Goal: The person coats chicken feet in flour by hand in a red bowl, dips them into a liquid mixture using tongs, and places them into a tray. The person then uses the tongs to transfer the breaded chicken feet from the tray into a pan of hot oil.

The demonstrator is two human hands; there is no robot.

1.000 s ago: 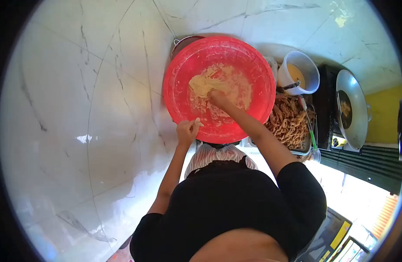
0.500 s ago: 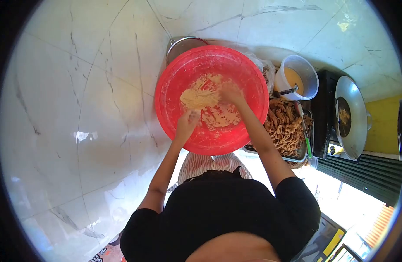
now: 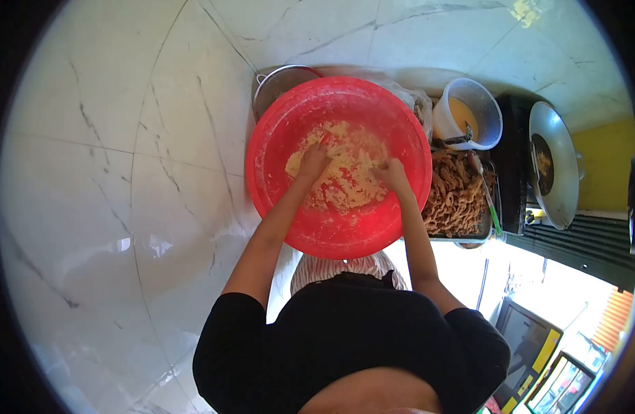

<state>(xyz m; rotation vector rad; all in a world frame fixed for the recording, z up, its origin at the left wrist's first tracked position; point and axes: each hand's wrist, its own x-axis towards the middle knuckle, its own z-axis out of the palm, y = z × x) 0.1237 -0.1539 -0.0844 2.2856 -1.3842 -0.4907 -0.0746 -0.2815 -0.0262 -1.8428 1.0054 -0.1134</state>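
A wide red basin (image 3: 338,238) holds a loose, crumbly pale-yellow flour mixture (image 3: 348,148) with lumps in it. Both hands are inside the basin. My left hand (image 3: 315,163) touches the mixture on its left side, its fingertips partly hidden in the flour. On the right side of the mixture, my right hand (image 3: 395,174) has its fingers curled inward at the flour's edge. What those curled fingers hold, if anything, is too blurred to make out.
Right of the basin lies a tray of brown fried pieces (image 3: 455,196) with green-handled tongs (image 3: 493,207) on it. Behind stand a white bucket of yellowish liquid (image 3: 493,114) and a plastic bag (image 3: 417,103). A wok (image 3: 566,165) sits farther right. A metal pot (image 3: 276,83) is behind the basin.
My left hand has moved up and into the mixture. My right hand has shifted right and toward me. The flour lies more spread out, and the view has shifted slightly.
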